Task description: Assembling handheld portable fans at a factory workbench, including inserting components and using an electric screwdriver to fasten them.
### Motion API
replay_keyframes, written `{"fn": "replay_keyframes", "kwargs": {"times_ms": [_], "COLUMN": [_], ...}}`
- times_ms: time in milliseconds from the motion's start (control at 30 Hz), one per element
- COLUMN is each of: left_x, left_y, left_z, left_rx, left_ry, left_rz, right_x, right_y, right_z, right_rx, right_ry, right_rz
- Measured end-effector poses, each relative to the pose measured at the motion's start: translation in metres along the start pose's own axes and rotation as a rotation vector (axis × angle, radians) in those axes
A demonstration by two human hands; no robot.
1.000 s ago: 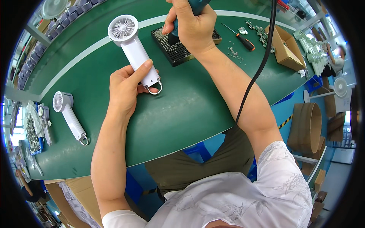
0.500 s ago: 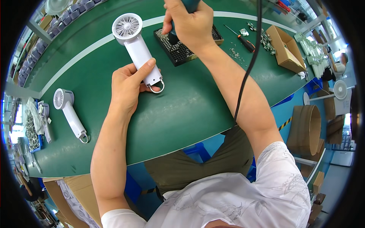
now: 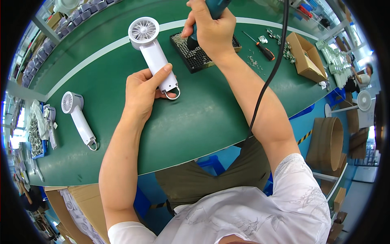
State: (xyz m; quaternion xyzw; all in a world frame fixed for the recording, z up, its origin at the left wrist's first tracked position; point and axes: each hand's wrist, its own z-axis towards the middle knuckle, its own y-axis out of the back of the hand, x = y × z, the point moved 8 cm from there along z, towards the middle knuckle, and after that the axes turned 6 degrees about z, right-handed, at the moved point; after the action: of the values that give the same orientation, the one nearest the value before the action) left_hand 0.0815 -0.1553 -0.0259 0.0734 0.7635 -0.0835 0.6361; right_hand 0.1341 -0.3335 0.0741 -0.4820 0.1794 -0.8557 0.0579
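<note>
A white handheld fan is gripped by its handle in my left hand, with the thumb across the front. Its round grille points away from me, and a metal loop hangs at the near end. My right hand is wrapped round a teal power screwdriver, partly cut off by the upper edge. The screwdriver's dark nose reaches over a black gridded tray that holds many small screws. Whether the bit touches a screw cannot be made out.
A second white fan lies to the left. On the right are an orange-and-black screwdriver, loose small metal parts and an open cardboard box. A black cord hangs across my right forearm.
The whole view has shifted slightly right. Left hand and fan sit a little farther right, and the right hand with the power screwdriver has moved slightly right too. Both grips are unchanged.
</note>
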Motion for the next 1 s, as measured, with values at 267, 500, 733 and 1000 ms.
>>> {"fn": "replay_keyframes", "kwargs": {"times_ms": [267, 500, 733, 1000], "left_x": [0.0, 0.001, 0.0, -0.001], "left_y": [0.002, 0.004, 0.004, 0.004], "left_z": [-0.001, 0.001, 0.0, 0.0], "left_rx": [-0.022, -0.046, -0.033, -0.022], "left_ry": [0.017, 0.047, 0.034, 0.021], "left_rz": [-0.044, -0.117, -0.127, -0.134], "right_x": [0.043, 0.062, 0.065, 0.062], "right_y": [0.007, 0.0, -0.021, -0.025], "right_z": [-0.014, -0.045, -0.072, -0.077], "right_rx": [-0.078, 0.186, 0.344, 0.373], "right_ry": [0.12, 0.195, 0.24, 0.238], "right_rz": [0.191, 0.377, 0.325, 0.255]}}
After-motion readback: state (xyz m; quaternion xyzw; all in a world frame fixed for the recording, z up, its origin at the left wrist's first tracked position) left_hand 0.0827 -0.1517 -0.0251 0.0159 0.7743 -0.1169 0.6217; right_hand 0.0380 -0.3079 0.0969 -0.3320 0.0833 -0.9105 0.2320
